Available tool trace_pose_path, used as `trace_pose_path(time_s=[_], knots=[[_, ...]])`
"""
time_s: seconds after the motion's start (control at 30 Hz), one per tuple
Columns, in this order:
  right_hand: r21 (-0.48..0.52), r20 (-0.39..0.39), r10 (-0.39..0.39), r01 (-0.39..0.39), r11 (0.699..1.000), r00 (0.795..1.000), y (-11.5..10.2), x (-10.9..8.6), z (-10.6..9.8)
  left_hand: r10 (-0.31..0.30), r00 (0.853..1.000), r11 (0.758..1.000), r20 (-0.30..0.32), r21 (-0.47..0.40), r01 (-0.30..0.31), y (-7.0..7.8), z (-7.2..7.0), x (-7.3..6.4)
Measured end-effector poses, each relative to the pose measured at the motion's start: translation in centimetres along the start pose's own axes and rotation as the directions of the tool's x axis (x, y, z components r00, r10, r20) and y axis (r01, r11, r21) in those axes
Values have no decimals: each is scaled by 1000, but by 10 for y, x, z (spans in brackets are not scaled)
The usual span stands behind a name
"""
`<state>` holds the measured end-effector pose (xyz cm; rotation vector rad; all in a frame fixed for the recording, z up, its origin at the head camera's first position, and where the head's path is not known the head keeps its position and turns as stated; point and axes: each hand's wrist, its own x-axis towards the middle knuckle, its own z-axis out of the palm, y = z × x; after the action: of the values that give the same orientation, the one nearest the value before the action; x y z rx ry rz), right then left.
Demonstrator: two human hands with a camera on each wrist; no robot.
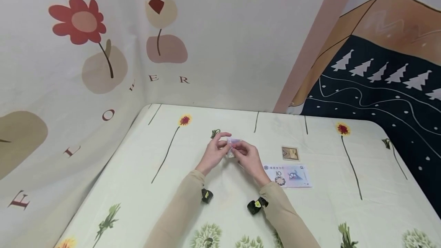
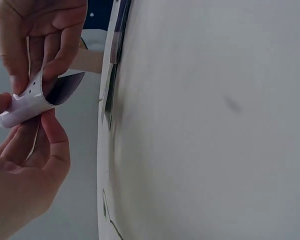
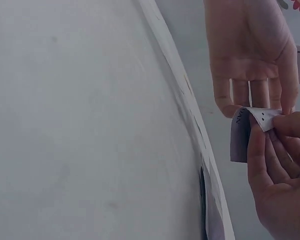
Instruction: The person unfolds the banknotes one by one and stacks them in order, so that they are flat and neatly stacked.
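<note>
A play banknote [image 1: 234, 141], pale purple and white, is folded over and curved between the two hands above the table. My left hand [image 1: 214, 153] pinches it from the left between thumb and fingers. From the other side my right hand [image 1: 249, 157] grips it, the two thumbs close together. In the left wrist view the folded banknote [image 2: 27, 107] forms a loop with small dark dots on its outside. The right wrist view shows printed letters on the inside of the banknote [image 3: 240, 135], whose loose end hangs down.
Right of my right hand a flat play banknote [image 1: 296, 176] marked 10 lies on the flower-patterned tablecloth [image 1: 324, 209], partly hidden by the wrist. Behind it lies a small brown picture card [image 1: 290, 153]. Printed fabric [image 1: 224, 49] hangs beyond the table's far edge.
</note>
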<state>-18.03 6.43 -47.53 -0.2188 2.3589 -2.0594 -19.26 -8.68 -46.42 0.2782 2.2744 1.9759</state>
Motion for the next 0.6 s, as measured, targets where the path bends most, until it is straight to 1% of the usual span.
trace_pose_path(time_s=[0.23,0.4,0.43,0.5,0.6], knots=[[120,9,38,-39,992,999,4,0,-2,-9,1000,999,16,34,8,1,4,0],[180,11,84,-85,980,996,5,0,-5,5,1000,999,17,52,-6,2,5,1],[184,12,91,-92,979,996,1,-1,-5,8,1000,999,22,50,-9,7,5,-1],[197,4,94,-93,976,996,2,-1,-6,7,999,999,32,49,-9,16,4,-5],[226,-10,94,-90,970,995,3,0,-7,10,998,1000,54,24,-11,31,4,-10]])
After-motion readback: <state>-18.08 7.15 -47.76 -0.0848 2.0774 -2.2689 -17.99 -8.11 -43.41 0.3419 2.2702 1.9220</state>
